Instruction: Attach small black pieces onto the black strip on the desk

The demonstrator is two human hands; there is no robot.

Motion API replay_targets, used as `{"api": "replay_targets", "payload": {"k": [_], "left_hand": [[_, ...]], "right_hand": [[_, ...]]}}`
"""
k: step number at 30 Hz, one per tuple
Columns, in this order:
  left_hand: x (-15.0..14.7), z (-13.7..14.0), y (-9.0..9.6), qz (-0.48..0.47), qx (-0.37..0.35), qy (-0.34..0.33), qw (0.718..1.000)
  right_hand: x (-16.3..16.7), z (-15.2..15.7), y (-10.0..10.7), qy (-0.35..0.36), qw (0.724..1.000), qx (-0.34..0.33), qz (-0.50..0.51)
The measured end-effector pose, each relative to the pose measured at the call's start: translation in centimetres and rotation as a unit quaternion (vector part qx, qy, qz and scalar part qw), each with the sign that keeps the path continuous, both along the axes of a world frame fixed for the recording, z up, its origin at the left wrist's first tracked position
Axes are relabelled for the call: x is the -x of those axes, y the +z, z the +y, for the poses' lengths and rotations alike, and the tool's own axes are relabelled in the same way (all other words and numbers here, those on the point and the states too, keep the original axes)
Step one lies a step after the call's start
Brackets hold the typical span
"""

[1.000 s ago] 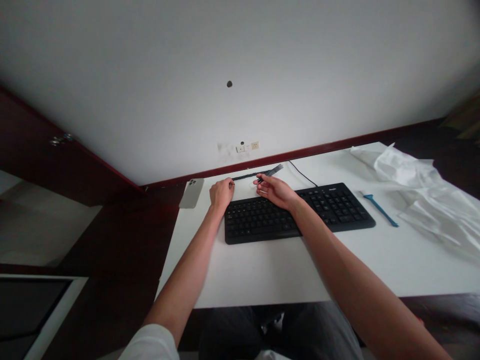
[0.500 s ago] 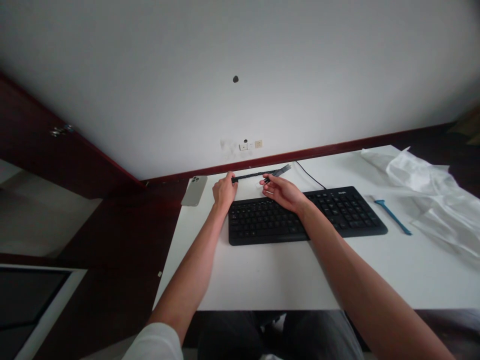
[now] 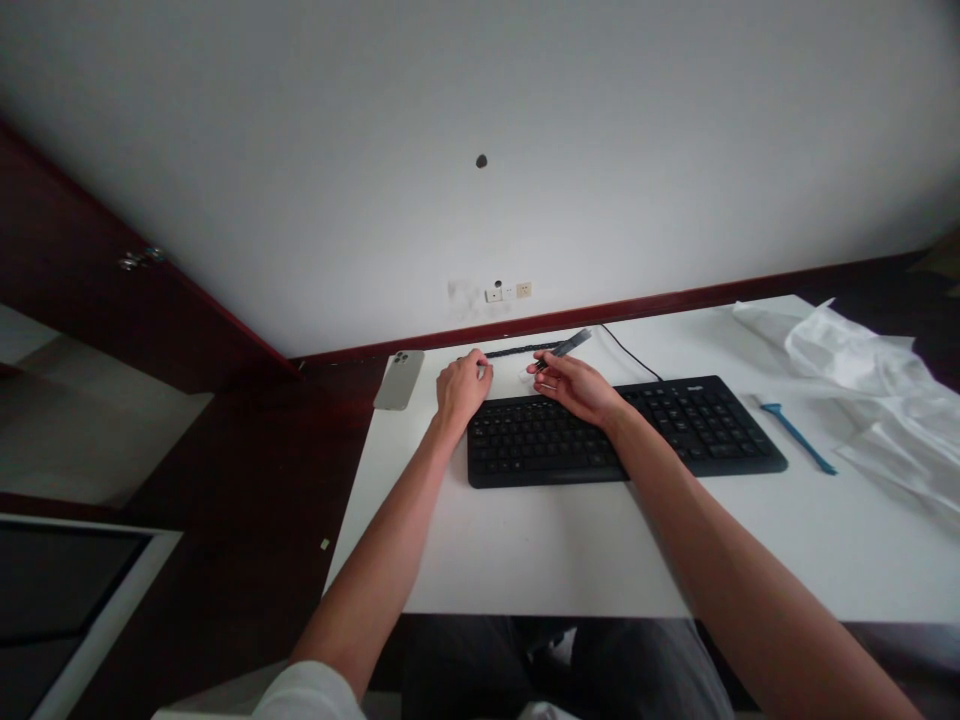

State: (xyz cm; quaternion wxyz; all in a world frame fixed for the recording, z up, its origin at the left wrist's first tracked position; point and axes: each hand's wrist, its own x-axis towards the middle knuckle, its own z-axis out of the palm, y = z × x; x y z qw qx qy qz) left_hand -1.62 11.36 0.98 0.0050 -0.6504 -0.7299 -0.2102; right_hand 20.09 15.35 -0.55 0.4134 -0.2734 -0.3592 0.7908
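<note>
My left hand [image 3: 463, 388] is at the far left corner of the black keyboard [image 3: 705, 425], its fingers curled together. Right behind it runs a bundled black cable [image 3: 521, 350] along the back of the white desk. A small greyish bit shows between thumb and finger, too small to name. My right hand [image 3: 577, 388] hovers palm-up over the keyboard's back edge. Its thumb and fingers pinch a slim dark brush-like tool with a flat grey end [image 3: 576, 341], tilted up to the right. A small clear piece [image 3: 525, 376] shows by the right fingertips.
A phone [image 3: 400, 380] lies face down at the desk's left edge. Right of the keyboard is a blue stick-like tool [image 3: 799, 438], with crumpled white wrapping [image 3: 847, 340] beyond. The keyboard's cord [image 3: 631, 352] curves towards the back edge. Wall sockets [image 3: 508, 292] sit behind the desk.
The left hand has shifted slightly towards me, and the cable end it pinched now shows behind it. The right hand keeps its tool in nearly the same pose. The whole view has shifted slightly.
</note>
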Motion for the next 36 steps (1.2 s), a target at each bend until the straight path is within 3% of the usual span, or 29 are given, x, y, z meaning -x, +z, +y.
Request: {"api": "replay_targets", "payload": {"k": [5,10,13,19,24,31,36], "left_hand": [[-1.0,-4.5,-0.5,-0.059,-0.057,-0.120,0.989],[-1.6,-7.0,-2.0,-0.138,-0.105,-0.158,0.972],[-1.8,-7.2,-2.2,-0.147,-0.094,-0.158,0.972],[-1.8,-7.1,-2.0,-0.152,-0.068,-0.164,0.972],[-1.8,-7.1,-2.0,-0.169,-0.053,-0.170,0.969],[-1.7,-7.1,-1.6,-0.182,-0.023,-0.186,0.965],[-1.6,-7.1,-1.5,-0.183,-0.033,-0.204,0.961]], "right_hand": [[0.6,-0.4,0.0,-0.029,0.997,-0.028,-0.071],[1.7,-1.2,-0.2,-0.043,0.970,-0.149,-0.187],[2.0,-1.4,-0.3,-0.049,0.957,-0.199,-0.204],[0.6,-1.7,-0.5,-0.022,0.953,-0.221,-0.206],[0.2,-2.7,-0.6,-0.068,0.947,-0.241,-0.200],[0.5,-3.8,0.1,-0.043,0.906,-0.321,-0.273],[0.4,-3.8,0.2,-0.041,0.890,-0.346,-0.293]]}}
